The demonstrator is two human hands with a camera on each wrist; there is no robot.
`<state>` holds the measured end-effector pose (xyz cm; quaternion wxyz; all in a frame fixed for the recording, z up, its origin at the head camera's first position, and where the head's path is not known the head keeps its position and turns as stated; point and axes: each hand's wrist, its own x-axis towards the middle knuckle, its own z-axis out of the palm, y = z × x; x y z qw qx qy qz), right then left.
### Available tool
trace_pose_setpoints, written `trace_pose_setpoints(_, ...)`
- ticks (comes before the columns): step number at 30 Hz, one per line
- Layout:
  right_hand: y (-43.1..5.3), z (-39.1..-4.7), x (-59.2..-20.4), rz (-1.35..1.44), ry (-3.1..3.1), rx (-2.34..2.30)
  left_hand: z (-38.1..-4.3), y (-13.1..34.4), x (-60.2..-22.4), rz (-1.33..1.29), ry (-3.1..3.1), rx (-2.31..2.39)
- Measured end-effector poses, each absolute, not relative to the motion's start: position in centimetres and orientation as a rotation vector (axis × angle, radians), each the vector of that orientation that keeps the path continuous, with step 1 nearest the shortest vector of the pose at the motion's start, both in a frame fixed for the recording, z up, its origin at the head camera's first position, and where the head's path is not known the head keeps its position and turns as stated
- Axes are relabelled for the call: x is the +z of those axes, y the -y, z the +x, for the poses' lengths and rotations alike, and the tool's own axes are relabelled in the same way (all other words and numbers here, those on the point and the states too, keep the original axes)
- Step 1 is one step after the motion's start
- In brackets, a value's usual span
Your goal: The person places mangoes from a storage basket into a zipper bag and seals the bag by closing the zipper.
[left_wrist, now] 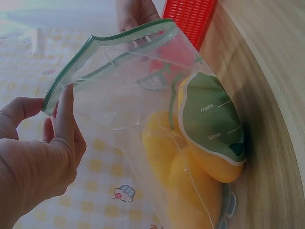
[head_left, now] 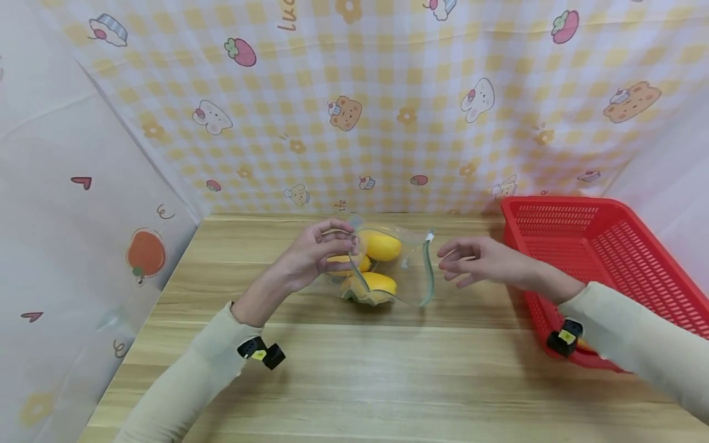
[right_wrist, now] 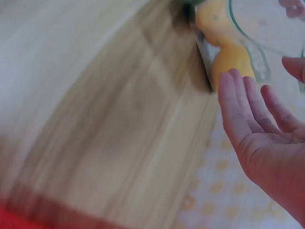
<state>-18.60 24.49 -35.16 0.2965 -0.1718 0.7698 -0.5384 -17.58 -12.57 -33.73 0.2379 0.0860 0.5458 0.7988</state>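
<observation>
A clear zip bag [head_left: 410, 277] with a green zip edge stands on the table with its mouth spread toward the right. Several smooth yellow oval fruits [head_left: 383, 246] lie inside it. On the bag's front, a green label [left_wrist: 212, 114] reads "name" and "time". My left hand [head_left: 321, 255] pinches the bag's rim at the left, thumb on one side and fingers on the other. Just right of the mouth, my right hand [head_left: 479, 261] holds nothing, its fingers spread and loosely bent toward the bag; in the right wrist view its palm [right_wrist: 276, 148] shows bare.
A red plastic basket [head_left: 554, 212] with perforated walls stands at the right, under and beyond the right forearm. Something orange [head_left: 584, 346] shows in its near corner. A checked cloth [head_left: 388, 147] hangs behind the wooden table [head_left: 388, 381], and a white sheet [head_left: 66, 203] hangs at the left.
</observation>
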Motion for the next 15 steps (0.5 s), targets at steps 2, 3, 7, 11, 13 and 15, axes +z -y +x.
trace_pose_setpoints(2,-25.3,-18.8,-34.7,-0.448,-2.059,-1.420,-17.6,12.6,-33.7,0.233,-1.497,2.187)
trace_pose_setpoints(3,-25.7,-18.9,-34.5,-0.447,-2.068,-1.410,-17.6,12.6,-33.8,0.232,-1.496,2.186)
trace_pose_setpoints(7,-27.1,-19.3,-33.5,-0.458,-2.117,-1.366,-17.5,12.7,-33.8,0.242,-1.489,2.185)
trace_pose_setpoints(11,-28.3,-19.5,-32.5,-0.515,-2.168,-1.303,-17.4,12.8,-33.9,0.250,-1.488,2.179)
trace_pose_setpoints(13,-28.9,-19.6,-32.2,-0.538,-2.196,-1.270,-17.3,12.8,-33.9,0.249,-1.490,2.173)
trace_pose_setpoints(15,-29.5,-19.6,-31.9,-0.548,-2.228,-1.240,-17.3,12.8,-34.1,0.251,-1.488,2.166)
